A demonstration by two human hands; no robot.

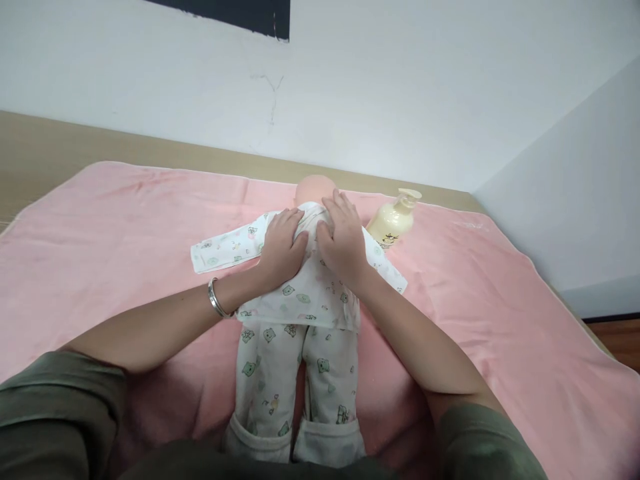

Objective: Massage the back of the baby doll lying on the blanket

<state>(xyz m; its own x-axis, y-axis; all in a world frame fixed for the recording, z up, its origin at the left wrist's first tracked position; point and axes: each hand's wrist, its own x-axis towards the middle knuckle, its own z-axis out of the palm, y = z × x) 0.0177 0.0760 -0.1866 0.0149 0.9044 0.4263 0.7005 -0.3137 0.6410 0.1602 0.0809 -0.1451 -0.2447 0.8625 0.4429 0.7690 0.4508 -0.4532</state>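
A baby doll [316, 189] lies on a pink blanket, its bald head at the far end and its feet toward me. It wears a white printed top [300, 300] and matching trousers [270, 373]. My left hand [284, 247] rests on the left shoulder area of the top, fingers stretched out and thumb apart. On the right shoulder area lies my right hand [344, 240], its fingertips close to the doll's head. Both palms press flat on the cloth. The doll's own hands do not show past the sleeves.
The pink blanket [150, 227] covers most of a wooden surface [45, 143]. Just right of the doll stands a pale yellow pump bottle [393, 223], tilted in view. A white wall [380, 87] rises behind, with a dark panel [240, 13] on it.
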